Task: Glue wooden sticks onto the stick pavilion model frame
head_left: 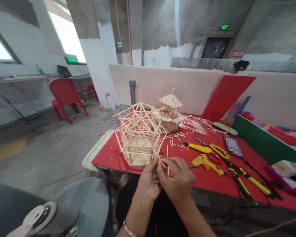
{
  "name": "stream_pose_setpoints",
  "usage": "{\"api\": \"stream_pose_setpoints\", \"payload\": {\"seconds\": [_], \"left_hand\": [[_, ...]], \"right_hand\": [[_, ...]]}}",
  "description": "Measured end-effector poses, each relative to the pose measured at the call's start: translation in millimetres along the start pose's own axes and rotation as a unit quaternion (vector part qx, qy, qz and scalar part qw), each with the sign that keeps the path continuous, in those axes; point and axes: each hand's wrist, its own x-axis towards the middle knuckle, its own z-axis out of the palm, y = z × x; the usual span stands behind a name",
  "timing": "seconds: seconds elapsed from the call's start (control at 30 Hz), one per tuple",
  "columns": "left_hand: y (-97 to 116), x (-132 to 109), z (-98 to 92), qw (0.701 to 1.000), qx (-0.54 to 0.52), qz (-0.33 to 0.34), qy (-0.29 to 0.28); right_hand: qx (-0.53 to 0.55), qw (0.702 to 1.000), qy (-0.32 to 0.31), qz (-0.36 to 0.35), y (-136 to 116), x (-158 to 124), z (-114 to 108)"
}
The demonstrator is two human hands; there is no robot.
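A pavilion frame [141,144] of thin pale wooden sticks stands at the front edge of the red tabletop. Both of my hands meet at its front right corner. A thin wooden stick [159,158] slants from that corner down between my fingers. My left hand [148,182] has its fingers closed around the stick's lower end. From the other side my right hand [179,177] pinches the same stick between thumb and forefinger. Whether the stick is joined to the frame I cannot tell. Behind it sits a second stick pavilion [171,113] with a tiered, covered roof.
Right of my hands lie a yellow glue gun [207,163], a yellow utility knife [198,147], and yellow-black pliers [244,176]. Loose sticks [192,126] are scattered behind. A green board [266,138] stands at the right. A grey stool [88,204] with a metal cup [54,217] is at lower left.
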Motion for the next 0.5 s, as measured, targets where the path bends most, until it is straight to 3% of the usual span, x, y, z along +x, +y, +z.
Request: {"api": "stream_pose_setpoints", "payload": {"seconds": [0.5], "left_hand": [[0.0, 0.8, -0.9, 1.000, 0.007, -0.003, -0.010]], "right_hand": [[0.000, 1.000, -0.005, -0.005, 0.0, 0.2, -1.0]]}}
